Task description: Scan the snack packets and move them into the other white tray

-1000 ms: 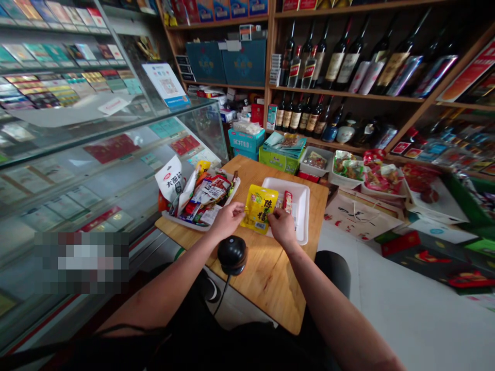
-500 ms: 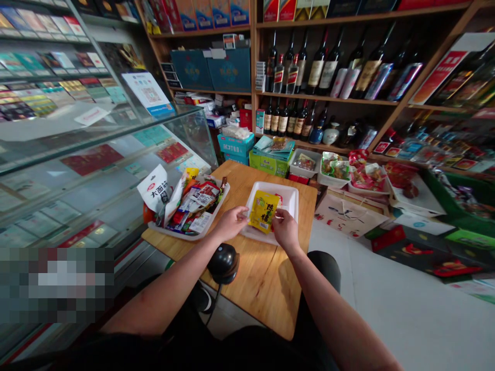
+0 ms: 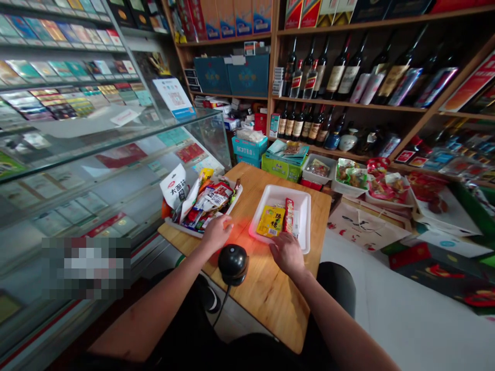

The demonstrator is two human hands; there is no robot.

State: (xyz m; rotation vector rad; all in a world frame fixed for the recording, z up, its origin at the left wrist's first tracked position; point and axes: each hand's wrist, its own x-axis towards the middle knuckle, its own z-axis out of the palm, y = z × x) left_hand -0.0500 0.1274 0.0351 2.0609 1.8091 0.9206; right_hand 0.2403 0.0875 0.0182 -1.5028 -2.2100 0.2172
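Observation:
A yellow snack packet (image 3: pixel 270 221) lies in a white tray (image 3: pixel 305 222), to the left of a narrow red packet (image 3: pixel 289 216). My right hand (image 3: pixel 289 253) rests at this tray's front rim, thumb apart from the fingers, with nothing visible in it. Over the table, my left hand (image 3: pixel 217 234) is empty with fingers loosely bent, beside the right edge of a second tray (image 3: pixel 235 203) heaped with snack packets (image 3: pixel 211 198). Between my forearms stands a black corded scanner (image 3: pixel 232 263), casting a red glow on the wood.
The wooden table (image 3: pixel 266 288) carries both trays. A glass display counter (image 3: pixel 193 126) runs along the left. Behind are boxes (image 3: pixel 286 165) and shelves of bottles (image 3: pixel 340 74). Boxes and a paper bag (image 3: pixel 363 224) stand on the floor to the right.
The yellow packet has gone from both hands down into the right tray. My left hand has moved left towards the snack heap. A red glow now shows by the scanner.

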